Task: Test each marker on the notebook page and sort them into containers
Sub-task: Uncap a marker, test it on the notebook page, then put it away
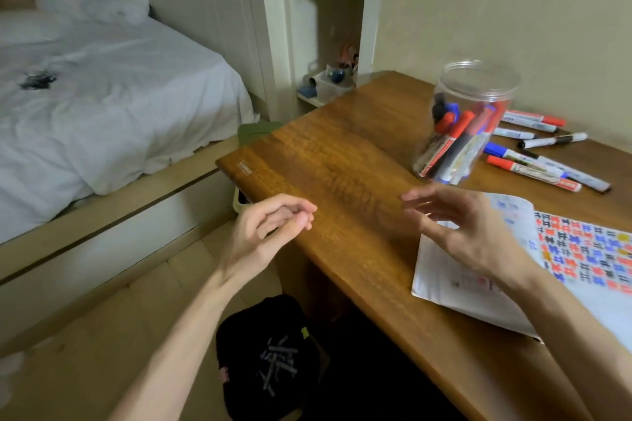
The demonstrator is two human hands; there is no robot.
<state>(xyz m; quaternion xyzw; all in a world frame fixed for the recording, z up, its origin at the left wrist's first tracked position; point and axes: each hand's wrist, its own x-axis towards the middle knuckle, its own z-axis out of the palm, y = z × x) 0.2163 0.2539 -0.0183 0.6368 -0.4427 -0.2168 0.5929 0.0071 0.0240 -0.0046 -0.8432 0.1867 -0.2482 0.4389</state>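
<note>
Both hands are hovering empty, left hand (270,232) loosely curled, right hand (472,229) splayed above the notebook (455,287); likely between markers, next reaching for the loose markers (533,174) lying beside the clear jar (472,120).

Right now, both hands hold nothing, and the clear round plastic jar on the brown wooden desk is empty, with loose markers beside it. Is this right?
No. The head view shows the clear round plastic jar holding red, blue and black markers. The rest stands: left hand and right hand hold nothing, loose markers lie beside it.
</note>
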